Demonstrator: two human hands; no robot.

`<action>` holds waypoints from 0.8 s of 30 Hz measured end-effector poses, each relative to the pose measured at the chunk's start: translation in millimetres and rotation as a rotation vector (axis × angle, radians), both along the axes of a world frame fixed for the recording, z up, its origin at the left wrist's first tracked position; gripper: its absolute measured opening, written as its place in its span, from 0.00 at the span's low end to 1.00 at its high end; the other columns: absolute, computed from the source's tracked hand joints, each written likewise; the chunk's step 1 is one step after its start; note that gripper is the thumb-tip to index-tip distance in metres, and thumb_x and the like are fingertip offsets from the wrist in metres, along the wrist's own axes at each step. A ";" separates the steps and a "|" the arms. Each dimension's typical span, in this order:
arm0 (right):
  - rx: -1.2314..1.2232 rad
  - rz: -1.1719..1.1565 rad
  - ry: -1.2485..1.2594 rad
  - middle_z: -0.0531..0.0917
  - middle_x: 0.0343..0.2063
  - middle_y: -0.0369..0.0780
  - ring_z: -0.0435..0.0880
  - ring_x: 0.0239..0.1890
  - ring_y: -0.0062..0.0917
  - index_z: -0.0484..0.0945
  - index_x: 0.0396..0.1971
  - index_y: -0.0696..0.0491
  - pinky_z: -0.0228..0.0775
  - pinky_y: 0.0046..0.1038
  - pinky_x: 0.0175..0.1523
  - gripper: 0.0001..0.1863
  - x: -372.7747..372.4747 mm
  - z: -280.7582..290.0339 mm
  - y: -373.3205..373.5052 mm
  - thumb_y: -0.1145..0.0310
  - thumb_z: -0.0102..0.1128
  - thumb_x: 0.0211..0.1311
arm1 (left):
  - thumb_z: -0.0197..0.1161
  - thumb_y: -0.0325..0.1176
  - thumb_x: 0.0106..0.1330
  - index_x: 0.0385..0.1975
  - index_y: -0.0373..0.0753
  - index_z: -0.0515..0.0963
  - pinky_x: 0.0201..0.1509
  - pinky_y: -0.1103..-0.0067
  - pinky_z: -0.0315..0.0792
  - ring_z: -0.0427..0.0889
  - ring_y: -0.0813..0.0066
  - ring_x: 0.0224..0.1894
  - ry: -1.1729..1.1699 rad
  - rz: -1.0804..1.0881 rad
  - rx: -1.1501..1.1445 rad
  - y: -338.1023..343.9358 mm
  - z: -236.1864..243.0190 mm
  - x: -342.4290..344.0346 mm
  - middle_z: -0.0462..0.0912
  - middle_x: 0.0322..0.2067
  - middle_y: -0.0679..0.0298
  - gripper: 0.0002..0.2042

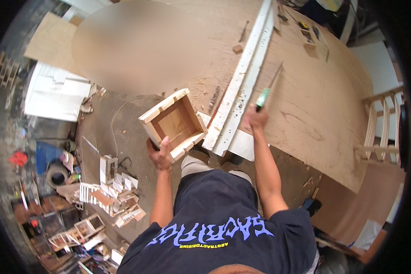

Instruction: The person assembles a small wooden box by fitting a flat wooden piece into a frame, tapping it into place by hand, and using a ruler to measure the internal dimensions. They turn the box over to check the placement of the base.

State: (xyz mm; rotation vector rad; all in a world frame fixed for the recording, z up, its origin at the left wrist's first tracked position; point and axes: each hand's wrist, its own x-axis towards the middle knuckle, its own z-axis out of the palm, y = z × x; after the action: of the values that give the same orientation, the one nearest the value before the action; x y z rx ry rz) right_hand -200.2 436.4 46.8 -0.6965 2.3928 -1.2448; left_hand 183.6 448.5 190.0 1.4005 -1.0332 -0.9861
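I see the pale wooden square open box (187, 145), notched along its rim and browner inside, left of the long white dark-spotted beam (251, 75), gripped near its closest corner by the left hand (160, 156), thumb over the rim. Right of the beam, the right hand (257, 118) is closed around the green-handled thin-bladed hand tool (262, 97). Motion blurs that blade; the left fingers are partly hidden behind the box
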 end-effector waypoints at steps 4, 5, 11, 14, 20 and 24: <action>-0.620 -0.036 -0.494 0.75 0.25 0.28 0.72 0.27 0.11 0.83 0.44 0.53 0.66 0.17 0.31 0.05 10.3 46.2 79.3 0.69 0.65 0.75 | 0.78 0.45 0.58 0.57 0.33 0.75 0.58 0.67 0.75 0.83 0.60 0.50 -0.322 0.075 -0.162 -25.6 -8.0 23.2 0.83 0.48 0.53 0.32; -0.621 -0.028 -0.583 0.74 0.24 0.28 0.70 0.26 0.11 0.82 0.45 0.53 0.63 0.17 0.30 0.05 18.7 75.0 98.6 0.69 0.63 0.77 | 0.79 0.45 0.57 0.58 0.34 0.75 0.57 0.65 0.76 0.84 0.57 0.50 -0.406 0.078 -0.189 -35.3 -10.1 30.5 0.83 0.48 0.52 0.32; -0.490 0.357 -0.532 0.77 0.24 0.31 0.68 0.20 0.12 0.81 0.44 0.58 0.57 0.19 0.23 0.16 39.1 165.1 197.3 0.57 0.64 0.77 | 0.80 0.47 0.57 0.60 0.38 0.73 0.55 0.60 0.79 0.86 0.50 0.50 -0.620 -0.038 -0.262 -118.3 -25.9 61.4 0.85 0.49 0.49 0.35; -0.470 0.438 -0.613 0.77 0.22 0.33 0.69 0.18 0.14 0.81 0.38 0.59 0.57 0.20 0.22 0.20 61.7 186.9 197.4 0.53 0.67 0.73 | 0.79 0.47 0.59 0.61 0.39 0.73 0.54 0.61 0.80 0.86 0.51 0.51 -0.653 -0.105 -0.271 -157.3 -29.4 78.8 0.85 0.48 0.50 0.33; -0.394 0.478 -0.564 0.74 0.18 0.30 0.68 0.17 0.14 0.79 0.32 0.59 0.57 0.22 0.22 0.18 115.5 175.4 140.0 0.58 0.65 0.74 | 0.79 0.47 0.61 0.60 0.38 0.74 0.53 0.62 0.81 0.88 0.55 0.50 -0.506 -0.219 -0.257 -210.2 -18.9 91.4 0.87 0.48 0.53 0.32; -0.469 0.387 -0.586 0.73 0.18 0.28 0.66 0.17 0.12 0.77 0.29 0.55 0.56 0.22 0.22 0.14 162.5 173.0 99.3 0.64 0.63 0.77 | 0.79 0.46 0.61 0.59 0.37 0.74 0.52 0.63 0.81 0.88 0.56 0.49 -0.505 -0.202 -0.404 -228.2 -25.7 100.7 0.87 0.46 0.52 0.32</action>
State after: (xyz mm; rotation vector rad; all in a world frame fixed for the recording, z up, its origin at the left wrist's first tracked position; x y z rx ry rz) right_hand -37.7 535.7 219.8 -0.7450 1.4345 -1.5736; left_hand 284.3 220.3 164.3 1.2412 -1.6719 -0.5198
